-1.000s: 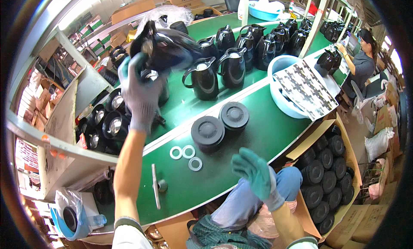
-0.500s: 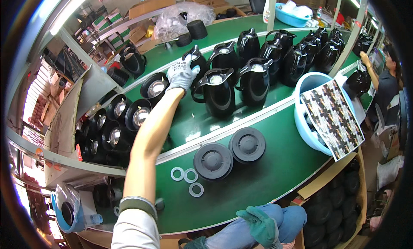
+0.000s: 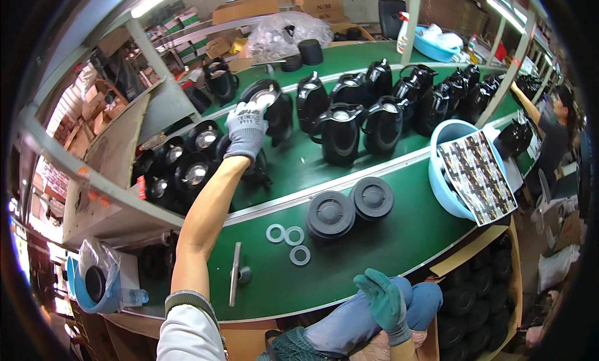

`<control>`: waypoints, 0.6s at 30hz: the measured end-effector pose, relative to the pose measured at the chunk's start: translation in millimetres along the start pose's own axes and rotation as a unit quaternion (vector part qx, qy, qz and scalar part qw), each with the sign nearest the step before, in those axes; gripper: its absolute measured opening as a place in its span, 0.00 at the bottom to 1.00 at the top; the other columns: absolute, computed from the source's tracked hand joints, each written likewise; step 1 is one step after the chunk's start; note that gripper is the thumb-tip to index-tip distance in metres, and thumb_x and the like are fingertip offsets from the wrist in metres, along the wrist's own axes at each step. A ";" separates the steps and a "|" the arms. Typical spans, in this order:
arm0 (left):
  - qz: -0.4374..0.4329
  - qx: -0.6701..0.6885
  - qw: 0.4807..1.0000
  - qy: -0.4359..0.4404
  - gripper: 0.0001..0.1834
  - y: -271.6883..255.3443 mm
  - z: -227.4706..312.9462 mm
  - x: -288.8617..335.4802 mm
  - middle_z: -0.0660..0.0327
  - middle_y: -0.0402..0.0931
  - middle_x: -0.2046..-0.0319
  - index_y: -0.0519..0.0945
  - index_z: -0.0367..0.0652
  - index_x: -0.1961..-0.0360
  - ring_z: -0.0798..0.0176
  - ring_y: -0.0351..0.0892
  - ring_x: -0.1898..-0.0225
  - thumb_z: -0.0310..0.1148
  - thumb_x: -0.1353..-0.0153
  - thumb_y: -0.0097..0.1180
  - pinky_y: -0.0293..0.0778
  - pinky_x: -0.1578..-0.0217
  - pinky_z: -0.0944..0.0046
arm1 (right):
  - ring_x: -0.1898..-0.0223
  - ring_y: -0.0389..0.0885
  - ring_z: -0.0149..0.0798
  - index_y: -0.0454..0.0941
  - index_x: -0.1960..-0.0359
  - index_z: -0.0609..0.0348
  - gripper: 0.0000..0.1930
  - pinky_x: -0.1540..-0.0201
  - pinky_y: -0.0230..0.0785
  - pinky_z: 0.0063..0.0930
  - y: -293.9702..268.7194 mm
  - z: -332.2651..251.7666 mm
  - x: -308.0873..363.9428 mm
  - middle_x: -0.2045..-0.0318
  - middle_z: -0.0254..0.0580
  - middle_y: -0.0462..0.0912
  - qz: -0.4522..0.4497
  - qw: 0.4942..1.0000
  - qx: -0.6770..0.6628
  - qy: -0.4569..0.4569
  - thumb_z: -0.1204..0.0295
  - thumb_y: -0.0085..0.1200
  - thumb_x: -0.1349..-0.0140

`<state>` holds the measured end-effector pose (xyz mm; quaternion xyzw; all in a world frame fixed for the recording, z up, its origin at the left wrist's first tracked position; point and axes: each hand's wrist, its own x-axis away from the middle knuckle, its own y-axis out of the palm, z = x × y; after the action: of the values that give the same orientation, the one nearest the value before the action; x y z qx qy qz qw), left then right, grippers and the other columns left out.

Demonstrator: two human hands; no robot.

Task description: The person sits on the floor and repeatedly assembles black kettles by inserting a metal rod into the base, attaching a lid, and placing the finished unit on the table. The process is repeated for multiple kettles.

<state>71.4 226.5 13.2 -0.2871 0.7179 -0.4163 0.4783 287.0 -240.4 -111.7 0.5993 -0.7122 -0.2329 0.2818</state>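
My left hand (image 3: 248,129), in a grey-white knit glove, reaches over the far green surface. Its fingers close on the rim of a black jug body (image 3: 281,119), whose round mouth shows a silvery inside and has no spouted top. To its right stand several black jugs with spouted tops, the nearest pair being one jug (image 3: 340,139) and its neighbour (image 3: 383,127). Left of the hand, several open black jug bodies (image 3: 193,174) lie with their mouths facing me. My right hand (image 3: 382,298), in a green glove, is held above my lap, fingers stretched out and nothing in it.
Two stacks of dark grey round discs (image 3: 329,212) and several pale rings (image 3: 294,236) lie on the near green surface, with a metal rod (image 3: 235,273). A blue basin (image 3: 438,174) bears a printed sheet (image 3: 477,177). A carton of black round parts (image 3: 477,298) stands lower right. A co-worker (image 3: 554,136) works far right.
My left hand has left the spouted jug and now grips an open jug body, which is raised. My right hand's green-gloved fingers have turned upward and spread. The view has shifted a little.
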 end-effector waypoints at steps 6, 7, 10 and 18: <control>0.247 0.058 0.955 0.151 0.22 -113.3 -52.6 61.2 0.62 0.85 0.60 0.87 0.59 0.52 0.53 0.84 0.56 0.29 0.52 0.66 0.79 0.54 0.52 | 0.33 0.75 0.49 0.67 0.30 0.75 0.32 0.28 0.62 0.40 79.9 -37.5 -19.2 0.34 0.58 0.76 -0.039 0.949 0.293 -0.107 0.59 0.51 0.26; 0.207 0.049 0.964 0.162 0.18 -134.1 -46.9 79.2 0.62 0.84 0.63 0.86 0.57 0.55 0.54 0.84 0.58 0.30 0.49 0.64 0.79 0.57 0.53 | 0.31 0.73 0.50 0.67 0.28 0.72 0.33 0.27 0.60 0.41 100.8 -50.0 -27.9 0.33 0.58 0.74 -0.049 0.910 0.377 -0.168 0.61 0.54 0.29; 0.120 0.030 0.976 0.178 0.08 -213.0 -42.6 146.0 0.62 0.81 0.69 0.84 0.54 0.61 0.56 0.83 0.63 0.34 0.43 0.61 0.78 0.65 0.55 | 0.24 0.61 0.55 0.63 0.25 0.68 0.39 0.22 0.48 0.47 164.0 -75.8 -48.0 0.26 0.56 0.66 -0.105 0.699 0.607 -0.364 0.68 0.63 0.37; -0.064 0.084 0.960 0.261 0.05 -273.9 -34.5 316.4 0.69 0.81 0.66 0.83 0.54 0.71 0.64 0.82 0.56 0.39 0.44 0.65 0.81 0.58 0.62 | 0.37 0.75 0.69 0.74 0.53 0.56 0.27 0.36 0.70 0.58 216.6 -45.4 -19.1 0.37 0.60 0.75 -0.298 0.590 0.676 -0.327 0.69 0.73 0.55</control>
<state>-76.2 -152.6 117.3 -0.1728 0.7602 -0.5655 0.2692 163.8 -183.7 64.3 0.6800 -0.4908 0.0642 -0.5409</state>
